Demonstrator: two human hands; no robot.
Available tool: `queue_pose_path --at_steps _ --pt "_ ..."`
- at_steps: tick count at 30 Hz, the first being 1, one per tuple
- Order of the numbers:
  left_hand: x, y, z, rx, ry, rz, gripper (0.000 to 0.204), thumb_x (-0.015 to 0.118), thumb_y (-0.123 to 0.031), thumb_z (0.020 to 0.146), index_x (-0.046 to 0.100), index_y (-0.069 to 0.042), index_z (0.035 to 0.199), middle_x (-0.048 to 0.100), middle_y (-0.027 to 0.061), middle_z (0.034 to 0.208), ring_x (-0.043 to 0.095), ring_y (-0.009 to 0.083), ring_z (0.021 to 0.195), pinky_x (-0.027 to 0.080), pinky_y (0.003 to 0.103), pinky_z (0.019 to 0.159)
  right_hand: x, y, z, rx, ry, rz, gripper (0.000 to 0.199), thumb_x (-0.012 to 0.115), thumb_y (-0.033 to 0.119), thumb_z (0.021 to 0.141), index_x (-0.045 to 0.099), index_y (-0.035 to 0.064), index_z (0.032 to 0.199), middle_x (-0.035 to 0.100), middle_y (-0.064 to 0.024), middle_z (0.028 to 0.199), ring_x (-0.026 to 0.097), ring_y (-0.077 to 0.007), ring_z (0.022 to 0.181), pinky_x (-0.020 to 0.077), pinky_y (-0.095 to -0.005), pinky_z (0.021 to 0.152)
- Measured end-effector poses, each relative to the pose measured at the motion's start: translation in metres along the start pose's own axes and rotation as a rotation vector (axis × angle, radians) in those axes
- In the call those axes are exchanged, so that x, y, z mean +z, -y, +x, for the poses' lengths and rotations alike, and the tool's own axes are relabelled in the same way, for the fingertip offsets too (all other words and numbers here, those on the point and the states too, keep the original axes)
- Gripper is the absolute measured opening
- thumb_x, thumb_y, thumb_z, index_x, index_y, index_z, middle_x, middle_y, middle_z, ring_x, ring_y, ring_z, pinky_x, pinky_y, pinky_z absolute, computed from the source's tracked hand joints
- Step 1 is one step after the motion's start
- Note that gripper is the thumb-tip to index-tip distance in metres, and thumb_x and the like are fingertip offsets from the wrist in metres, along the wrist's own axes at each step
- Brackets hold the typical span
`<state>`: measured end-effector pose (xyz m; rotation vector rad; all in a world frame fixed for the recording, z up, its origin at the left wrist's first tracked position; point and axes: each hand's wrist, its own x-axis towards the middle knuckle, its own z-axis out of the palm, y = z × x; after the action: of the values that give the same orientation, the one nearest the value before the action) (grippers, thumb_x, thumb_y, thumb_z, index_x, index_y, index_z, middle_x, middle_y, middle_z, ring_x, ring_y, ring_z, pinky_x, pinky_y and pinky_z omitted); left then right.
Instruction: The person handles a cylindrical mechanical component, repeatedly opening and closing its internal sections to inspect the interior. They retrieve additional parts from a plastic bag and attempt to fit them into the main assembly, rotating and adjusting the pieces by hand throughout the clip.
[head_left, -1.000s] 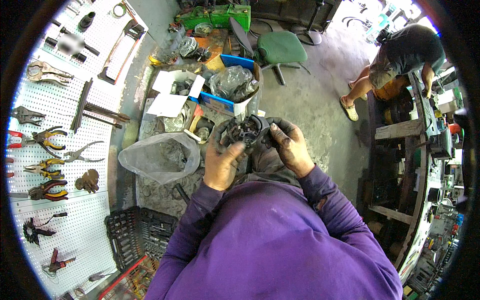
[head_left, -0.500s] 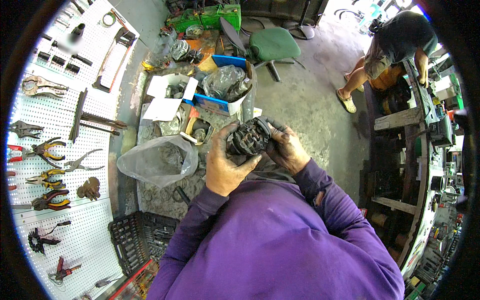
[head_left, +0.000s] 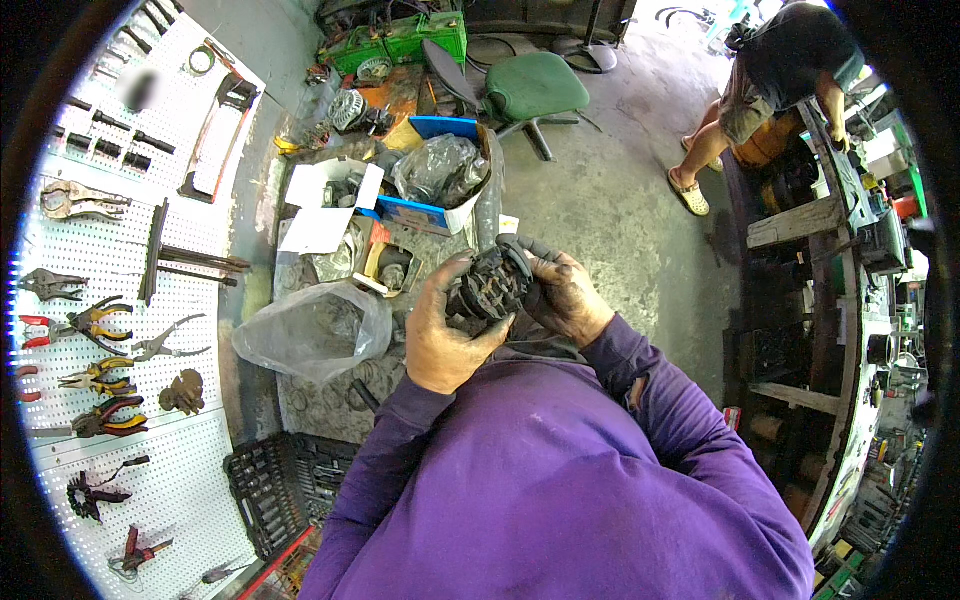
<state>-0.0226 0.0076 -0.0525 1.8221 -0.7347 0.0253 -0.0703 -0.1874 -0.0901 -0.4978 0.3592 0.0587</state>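
- Dark, greasy round metal machine part (head_left: 490, 285), ribbed and dirty, sits just above the middle of the frame, held between our two hands in front of our purple-sleeved chest.
- Our left hand (head_left: 440, 335) wraps the part from the lower left; its fingers (head_left: 447, 275) are curled up over the near side and clenched on it.
- Our right hand (head_left: 565, 295) closes on the part from the right, its blackened fingers (head_left: 530, 250) hooked over the top edge, so both hands are grasping the same piece.
- Left of the hands, on the cluttered grey desk (head_left: 300, 400), lies a crumpled clear plastic bag (head_left: 312, 330) with something dark inside.
- Above the hands stands an open blue-and-white cardboard box (head_left: 435, 205) stuffed with another clear plastic bag (head_left: 440, 170); a smaller open white carton (head_left: 330, 190) is just beside it to the left.
- In the left part of the frame a white pegboard (head_left: 120, 250) carries pliers with red and yellow handles (head_left: 90, 320) and other hand tools.
- At the lower left a black plastic socket set case (head_left: 280, 485) lies open.
- At top centre a green swivel chair (head_left: 535, 90) stands on the concrete floor (head_left: 620, 230).
- In the upper right another person (head_left: 770, 80) in a dark shirt and sandals bends over a crowded workbench (head_left: 830, 200), well apart from us.
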Motion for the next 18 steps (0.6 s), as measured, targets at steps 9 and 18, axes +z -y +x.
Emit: queue_pose_path --at_steps 9,18 --pt "-0.003 -0.009 0.007 -0.084 -0.044 0.045 0.079 0.098 -0.009 0.068 0.058 -0.002 0.136 0.069 0.0155 0.124 0.072 0.0277 0.112 0.060 0.040 0.097 -0.001 0.003 0.007 0.056 0.087 0.095 0.035 0.061 0.017 0.109 0.062 -0.0009 0.139 0.072 -0.0120 0.131 0.071 -0.0254 0.117 0.0566 -0.0415 0.106" --pt "-0.001 0.001 0.009 -0.032 -0.072 0.150 0.081 0.100 -0.018 0.064 0.060 -0.005 0.134 0.067 0.0197 0.128 0.067 0.0378 0.118 0.054 0.045 0.101 0.004 -0.001 0.012 0.144 0.046 -0.033 0.039 0.063 0.020 0.108 0.061 -0.0023 0.140 0.071 -0.0140 0.132 0.071 -0.0263 0.117 0.0562 -0.0424 0.104"
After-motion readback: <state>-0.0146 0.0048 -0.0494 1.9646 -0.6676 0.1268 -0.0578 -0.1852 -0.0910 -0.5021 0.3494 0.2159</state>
